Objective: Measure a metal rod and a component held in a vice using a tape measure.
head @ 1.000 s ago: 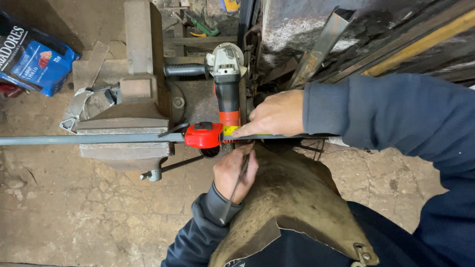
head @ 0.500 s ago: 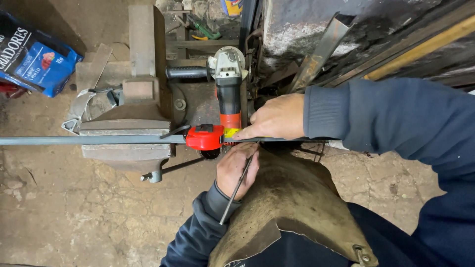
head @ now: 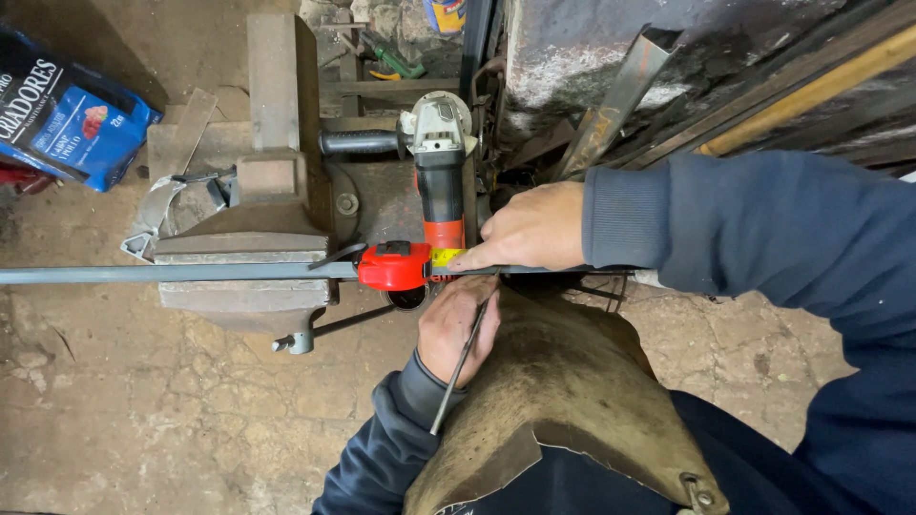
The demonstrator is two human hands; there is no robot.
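A long grey metal bar lies level, clamped in a bench vise. A red tape measure sits on the bar, its yellow tape pulled out to the right. My right hand presses the tape down onto the bar with its fingertips. Just below the bar, my left hand is shut on a thin metal rod whose upper tip meets the bar next to the tape measure. A worn leather apron covers my lap under both hands.
An angle grinder with a red and grey body lies on the bench behind the bar, its side handle pointing left. A blue printed bag lies at the far left. Metal strips and a yellowish bar lean at the upper right. Below is a cracked concrete floor.
Both hands stay at the bar and tape measure. My left hand has edged slightly up toward the bar; the view has shifted a little.
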